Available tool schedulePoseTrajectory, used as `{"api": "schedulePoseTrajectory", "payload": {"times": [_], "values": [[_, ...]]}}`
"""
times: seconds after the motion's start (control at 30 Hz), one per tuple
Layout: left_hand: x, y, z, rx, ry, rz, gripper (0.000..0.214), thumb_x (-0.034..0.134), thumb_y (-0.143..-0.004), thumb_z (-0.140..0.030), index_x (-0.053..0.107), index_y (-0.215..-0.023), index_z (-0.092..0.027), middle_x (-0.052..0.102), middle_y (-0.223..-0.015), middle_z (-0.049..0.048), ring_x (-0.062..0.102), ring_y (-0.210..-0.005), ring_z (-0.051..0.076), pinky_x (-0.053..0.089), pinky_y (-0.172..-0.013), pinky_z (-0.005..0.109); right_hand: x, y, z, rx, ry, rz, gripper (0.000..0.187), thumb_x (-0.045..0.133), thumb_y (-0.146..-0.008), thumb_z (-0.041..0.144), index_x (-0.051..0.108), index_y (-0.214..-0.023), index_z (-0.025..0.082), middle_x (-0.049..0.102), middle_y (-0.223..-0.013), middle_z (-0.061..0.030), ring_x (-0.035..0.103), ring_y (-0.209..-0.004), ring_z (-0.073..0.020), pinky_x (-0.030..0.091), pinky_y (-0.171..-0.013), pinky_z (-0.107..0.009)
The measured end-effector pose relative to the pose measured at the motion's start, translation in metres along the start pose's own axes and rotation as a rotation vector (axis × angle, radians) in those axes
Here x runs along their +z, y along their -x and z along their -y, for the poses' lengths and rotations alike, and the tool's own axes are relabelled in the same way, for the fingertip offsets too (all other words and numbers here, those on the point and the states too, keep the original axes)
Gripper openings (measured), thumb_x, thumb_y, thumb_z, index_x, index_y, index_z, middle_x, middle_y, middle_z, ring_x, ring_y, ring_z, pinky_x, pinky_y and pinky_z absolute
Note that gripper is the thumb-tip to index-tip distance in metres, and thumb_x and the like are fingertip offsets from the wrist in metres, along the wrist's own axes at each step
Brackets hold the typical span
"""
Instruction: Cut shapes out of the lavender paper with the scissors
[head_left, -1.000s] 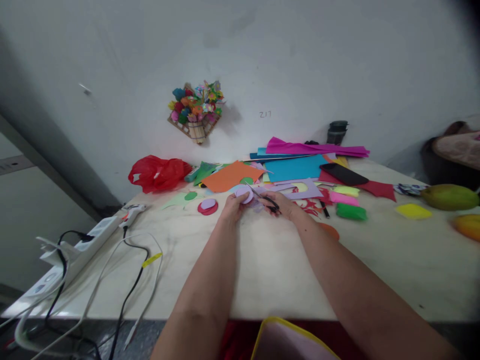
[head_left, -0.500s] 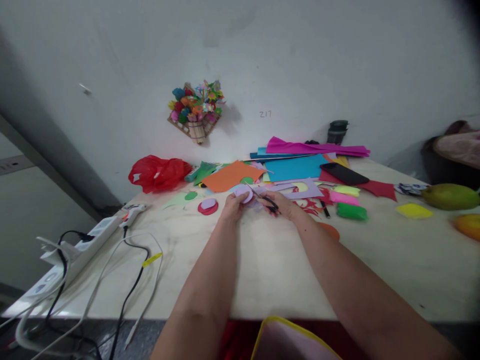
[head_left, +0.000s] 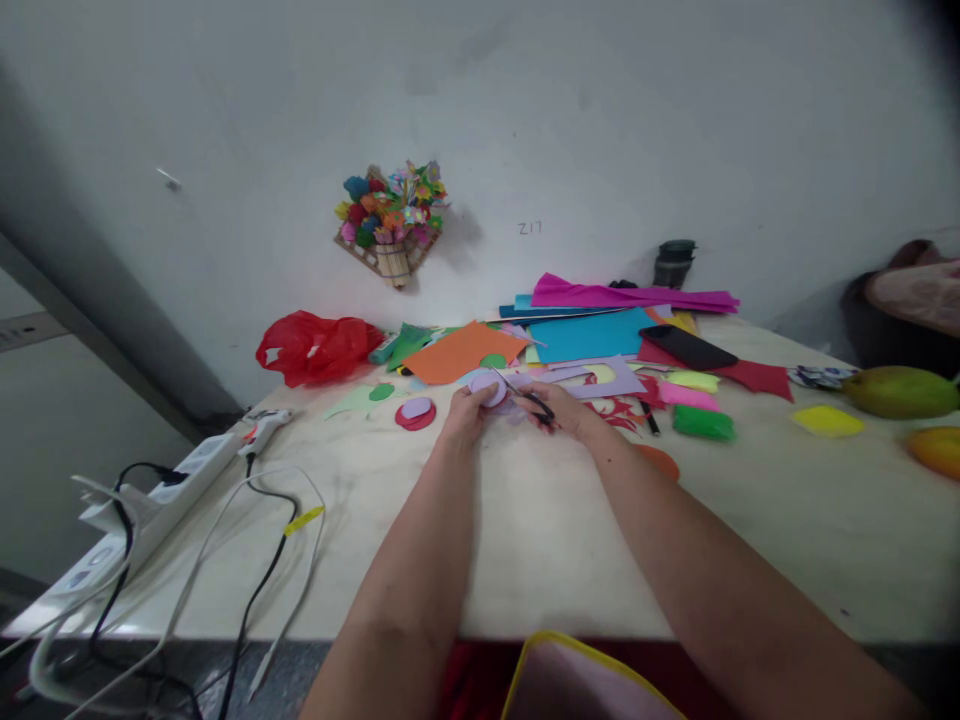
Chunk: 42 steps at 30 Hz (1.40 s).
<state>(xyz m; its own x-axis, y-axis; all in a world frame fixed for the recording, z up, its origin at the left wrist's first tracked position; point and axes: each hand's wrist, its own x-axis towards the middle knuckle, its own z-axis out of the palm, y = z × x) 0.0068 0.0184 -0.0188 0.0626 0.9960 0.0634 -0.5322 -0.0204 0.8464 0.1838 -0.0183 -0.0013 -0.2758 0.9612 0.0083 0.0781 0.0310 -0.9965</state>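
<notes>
Two bare hands meet above the pale wooden tabletop [head_left: 525,520]. Left hand [head_left: 466,412]: fingers closed on a round lilac paper cut-out [head_left: 488,388], held near the table's far side. Right hand [head_left: 564,408]: fingers closed through the black handles of small scissors [head_left: 525,396], blades touching the cut-out. Just left lies a red-and-lilac paper disc [head_left: 415,412]; behind, an orange paper sheet [head_left: 461,352].

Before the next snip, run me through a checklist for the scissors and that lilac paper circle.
1. Hold on the lilac paper circle by the left hand: ok.
2. Handles of the scissors in the right hand: ok.
3. Blades at the circle's edge: ok.
4. Skin away from the cutting line: cannot tell, too small.
5. Bare table under both forearms: ok.
</notes>
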Motion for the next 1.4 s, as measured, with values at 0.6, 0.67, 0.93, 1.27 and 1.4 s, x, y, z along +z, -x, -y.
{"api": "schedulePoseTrajectory", "payload": {"times": [0.6, 0.67, 0.93, 1.27, 1.4], "values": [[0.000, 0.000, -0.001, -0.013, 0.016, -0.011, 0.035, 0.090, -0.054, -0.013, 0.073, -0.083, -0.010, 0.077, -0.082, 0.0100, 0.075, -0.089, 0.028, 0.057, -0.095, 0.044, -0.001, -0.004, -0.004, 0.010, 0.006, -0.025, 0.041, 0.071, -0.071, 0.044, 0.060, -0.101, 0.018, 0.050, -0.045, 0.0088, 0.038, -0.033, -0.0090, 0.023, -0.033, -0.021], [0.000, 0.000, -0.001, -0.018, 0.017, -0.017, 0.034, 0.089, -0.055, -0.012, 0.073, -0.084, -0.009, 0.077, -0.083, 0.0106, 0.075, -0.090, 0.028, 0.057, -0.096, 0.044, -0.001, -0.004, -0.005, 0.006, 0.009, -0.025, 0.041, 0.072, -0.071, 0.044, 0.060, -0.101, 0.018, 0.050, -0.045, 0.0087, 0.038, -0.033, -0.0087, 0.023, -0.033, -0.021], [0.004, 0.005, -0.005, -0.049, 0.032, -0.023, 0.027, 0.084, -0.061, -0.007, 0.073, -0.086, -0.006, 0.077, -0.086, 0.0124, 0.075, -0.090, 0.027, 0.057, -0.096, 0.042, -0.001, -0.003, -0.002, 0.024, 0.027, -0.040, 0.037, 0.067, -0.074, 0.040, 0.061, -0.104, 0.018, 0.050, -0.044, 0.0087, 0.038, -0.032, -0.0091, 0.024, -0.032, -0.021], [0.004, 0.006, -0.006, -0.063, 0.052, -0.027, 0.022, 0.082, -0.068, -0.007, 0.072, -0.087, -0.008, 0.077, -0.092, 0.0139, 0.074, -0.096, 0.028, 0.059, -0.097, 0.044, 0.002, 0.003, 0.007, 0.032, 0.036, -0.072, 0.042, 0.068, -0.072, 0.041, 0.061, -0.105, 0.017, 0.050, -0.043, 0.0078, 0.038, -0.034, -0.0091, 0.021, -0.033, -0.020], [0.006, 0.007, -0.007, -0.066, 0.042, -0.040, 0.017, 0.080, -0.071, -0.007, 0.072, -0.086, -0.007, 0.077, -0.089, 0.0125, 0.075, -0.089, 0.024, 0.060, -0.095, 0.042, 0.004, 0.005, 0.010, 0.033, 0.046, -0.083, 0.040, 0.069, -0.071, 0.040, 0.062, -0.102, 0.017, 0.048, -0.042, 0.0083, 0.035, -0.033, -0.0083, 0.022, -0.033, -0.019]]}}
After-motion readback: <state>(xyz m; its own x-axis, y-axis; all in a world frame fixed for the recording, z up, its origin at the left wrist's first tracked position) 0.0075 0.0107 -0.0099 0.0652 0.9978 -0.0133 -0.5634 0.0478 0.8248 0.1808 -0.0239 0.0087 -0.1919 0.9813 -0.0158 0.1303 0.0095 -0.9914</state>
